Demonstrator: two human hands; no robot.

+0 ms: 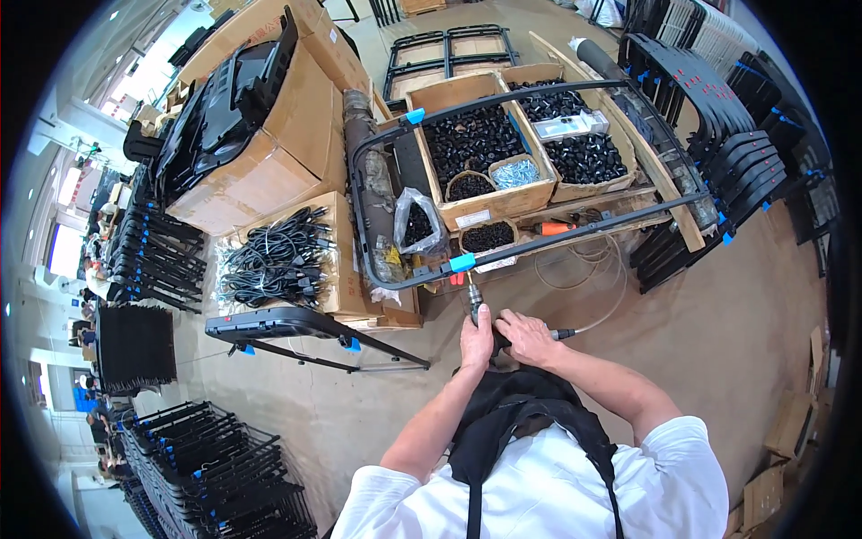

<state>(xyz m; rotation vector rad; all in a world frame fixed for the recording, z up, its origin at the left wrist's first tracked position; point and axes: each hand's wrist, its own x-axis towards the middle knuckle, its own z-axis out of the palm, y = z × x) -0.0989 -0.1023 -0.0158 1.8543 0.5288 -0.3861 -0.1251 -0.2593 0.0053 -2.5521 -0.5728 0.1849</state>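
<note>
My left hand (478, 340) is wrapped round the front body of a power screwdriver (475, 302). Its handle end is gripped by my right hand (526, 338), near where a pale air hose (603, 322) joins. The bit points away from me at the near tube of a black metal frame (557, 238), close to a blue clip (462, 262); whether it touches is too small to tell. Beneath and inside the frame are wooden crates (512, 202) of black plastic parts (471, 130), a carton of silver screws (514, 173) and a box of small black screws (488, 237).
An orange tool (557, 228) lies beyond the frame's near tube. To the left, coiled black cables (277, 256) sit on a cardboard box, with a black panel on legs (285, 322) before it. Black frames (215, 467) are stacked lower left; more frames (718, 135) stand at right.
</note>
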